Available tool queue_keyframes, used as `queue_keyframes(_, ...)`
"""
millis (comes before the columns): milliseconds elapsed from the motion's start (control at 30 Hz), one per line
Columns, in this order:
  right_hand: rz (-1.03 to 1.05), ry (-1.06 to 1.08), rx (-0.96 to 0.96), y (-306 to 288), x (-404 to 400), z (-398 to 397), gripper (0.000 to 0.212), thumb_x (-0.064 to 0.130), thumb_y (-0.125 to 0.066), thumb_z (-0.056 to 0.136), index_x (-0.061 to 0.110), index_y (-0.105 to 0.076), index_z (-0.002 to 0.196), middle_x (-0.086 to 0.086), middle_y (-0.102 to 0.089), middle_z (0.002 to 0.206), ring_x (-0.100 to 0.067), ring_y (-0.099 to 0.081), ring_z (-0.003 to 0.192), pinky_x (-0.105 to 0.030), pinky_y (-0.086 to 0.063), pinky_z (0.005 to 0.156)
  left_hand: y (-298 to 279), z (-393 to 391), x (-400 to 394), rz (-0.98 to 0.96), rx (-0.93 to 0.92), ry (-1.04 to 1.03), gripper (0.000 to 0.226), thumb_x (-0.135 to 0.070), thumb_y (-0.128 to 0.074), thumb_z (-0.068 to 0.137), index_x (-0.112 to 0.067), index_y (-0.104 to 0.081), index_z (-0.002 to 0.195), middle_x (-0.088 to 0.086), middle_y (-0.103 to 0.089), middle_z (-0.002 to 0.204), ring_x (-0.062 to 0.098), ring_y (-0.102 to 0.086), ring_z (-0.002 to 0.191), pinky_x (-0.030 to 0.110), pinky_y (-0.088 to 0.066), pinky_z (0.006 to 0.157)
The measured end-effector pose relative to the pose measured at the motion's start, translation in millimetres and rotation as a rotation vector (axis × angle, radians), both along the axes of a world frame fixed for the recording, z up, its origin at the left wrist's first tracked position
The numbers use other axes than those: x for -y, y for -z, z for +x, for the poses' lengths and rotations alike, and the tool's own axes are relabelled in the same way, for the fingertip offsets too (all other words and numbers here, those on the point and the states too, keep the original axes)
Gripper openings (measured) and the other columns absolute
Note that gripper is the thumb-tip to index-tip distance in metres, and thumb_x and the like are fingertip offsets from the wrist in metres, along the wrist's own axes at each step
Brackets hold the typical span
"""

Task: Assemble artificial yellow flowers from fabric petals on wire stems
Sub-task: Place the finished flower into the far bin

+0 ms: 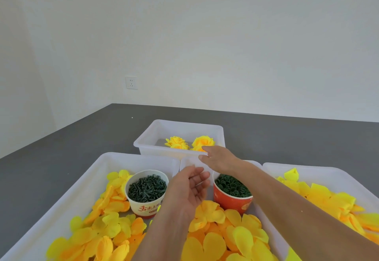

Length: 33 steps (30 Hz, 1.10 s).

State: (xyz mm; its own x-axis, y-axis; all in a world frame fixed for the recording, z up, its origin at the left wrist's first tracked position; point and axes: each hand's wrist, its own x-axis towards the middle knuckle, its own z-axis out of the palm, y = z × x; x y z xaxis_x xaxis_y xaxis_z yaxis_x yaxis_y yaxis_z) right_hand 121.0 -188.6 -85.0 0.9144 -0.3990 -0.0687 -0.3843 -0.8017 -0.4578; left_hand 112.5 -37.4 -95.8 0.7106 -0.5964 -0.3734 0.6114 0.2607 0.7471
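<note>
From my head camera, my right hand (218, 159) reaches forward with fingers straight and loose, holding nothing; its fingertips hang at the near rim of the far bin (178, 126), just short of the right one of two finished flowers (203, 142) lying inside. The second flower (176, 142) sits to the left of that one, a little apart from my fingers. My left hand (189, 191) floats nearer me, palm turned up and to the right, fingers relaxed and half spread, empty as well. Just left of that hand stands a white cup (146, 193) full of dark green stem pieces; just right of it, under my right forearm, stands a red cup (232, 194) filled with dark green rings. That makes two cups. Both cups stand in near trays among loose yellow and orange petals (102, 234), too many and too overlapped to count. I count three near trays: the left tray (67, 195) under and left of my left hand, a middle tray (188, 161) between my two hands, and a right tray (338, 176) beyond my right arm, also heaped with petals (328, 199). With the far bin that is four white containers, all resting on a grey table (61, 137). Far off to the left of both hands, one socket (131, 82) sits on the white wall.
</note>
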Motion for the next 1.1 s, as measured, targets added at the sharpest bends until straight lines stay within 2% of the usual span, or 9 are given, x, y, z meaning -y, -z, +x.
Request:
queue_keyframes(200,0.188,0.035,0.196,-21,-24,-49,0.045,0.031,-0.043,0.098,0.010,-0.042,0.138,-0.015,-0.054,0.133,-0.027,-0.046,0.125,-0.033,-0.033,0.102,0,0,2,-0.011,0.070,0.013,0.027,-0.027,-0.049,0.094,-0.007,-0.063,0.085,0.004,-0.069,0.065,0.013,-0.061,0.051,0.023,-0.042,0.053)
queue_keyframes(400,0.276,0.140,0.404,-15,-47,-97,0.041,0.030,-0.045,0.097,0.010,-0.052,0.132,-0.007,-0.054,0.136,-0.019,-0.047,0.125,-0.032,-0.034,0.105,0,-4,2,-0.017,0.131,0.037,0.026,-0.029,-0.049,0.094,-0.008,-0.064,0.086,0.004,-0.070,0.068,0.015,-0.061,0.059,0.025,-0.041,0.056)
queue_keyframes(467,0.287,0.173,0.479,-11,-52,-108,0.034,0.026,-0.047,0.096,0.005,-0.060,0.119,-0.008,-0.061,0.125,-0.019,-0.053,0.116,-0.033,-0.038,0.099,0,-6,2,-0.030,0.141,0.041,0.025,-0.028,-0.049,0.094,-0.008,-0.064,0.087,0.004,-0.071,0.069,0.015,-0.062,0.060,0.025,-0.042,0.057)
queue_keyframes(567,0.308,0.243,0.615,-5,-55,-121,0.024,0.019,-0.050,0.093,0.004,-0.068,0.093,-0.009,-0.068,0.097,-0.018,-0.059,0.095,-0.029,-0.044,0.085,1,-9,1,-0.040,0.156,0.049,0.016,-0.017,-0.052,0.092,-0.007,-0.064,0.089,0.004,-0.070,0.068,0.014,-0.062,0.057,0.024,-0.043,0.055)
queue_keyframes(667,0.349,0.353,0.762,7,-57,-132,0.023,0.015,-0.055,0.091,0.015,-0.072,0.075,0.006,-0.070,0.079,-0.006,-0.061,0.081,-0.014,-0.045,0.068,0,-12,0,-0.051,0.229,0.063,0.023,0.006,-0.043,0.088,-0.006,-0.061,0.093,0.003,-0.066,0.062,0.014,-0.062,0.055,0.022,-0.045,0.051)
queue_keyframes(767,0.317,0.449,0.871,20,-57,-140,0.030,0.016,-0.057,0.091,0.030,-0.068,0.067,0.014,-0.069,0.073,-0.007,-0.062,0.072,-0.028,-0.050,0.066,-2,-12,-2,-0.081,0.305,0.071,0.029,0.011,-0.038,0.085,-0.005,-0.060,0.093,0.003,-0.062,0.058,0.013,-0.060,0.052,0.021,-0.045,0.046)
queue_keyframes(867,0.260,0.489,0.936,29,-58,-149,0.030,0.015,-0.057,0.091,0.030,-0.065,0.066,0.017,-0.067,0.069,-0.011,-0.060,0.063,-0.034,-0.051,0.063,-2,-13,-3,-0.107,0.328,0.066,0.028,0.010,-0.038,0.085,-0.005,-0.060,0.094,0.003,-0.061,0.058,0.013,-0.058,0.052,0.021,-0.046,0.045)
queue_keyframes(1000,0.183,0.496,0.980,42,-59,-155,0.020,0.011,-0.058,0.090,0.023,-0.069,0.080,0.012,-0.069,0.072,-0.006,-0.063,0.071,-0.013,-0.046,0.065,-1,-17,-6,-0.114,0.382,0.052,0.026,0.010,-0.041,0.084,-0.004,-0.061,0.093,0.005,-0.061,0.058,0.014,-0.057,0.052,0.022,-0.045,0.047)
queue_keyframes(1100,0.174,0.521,1.029,47,-55,-155,0.015,0.009,-0.059,0.090,0.014,-0.072,0.085,0.008,-0.070,0.074,-0.003,-0.063,0.076,-0.007,-0.045,0.068,-4,-21,-9,-0.094,0.458,0.030,0.025,0.012,-0.042,0.083,-0.002,-0.062,0.092,0.007,-0.061,0.059,0.015,-0.056,0.053,0.023,-0.044,0.050)
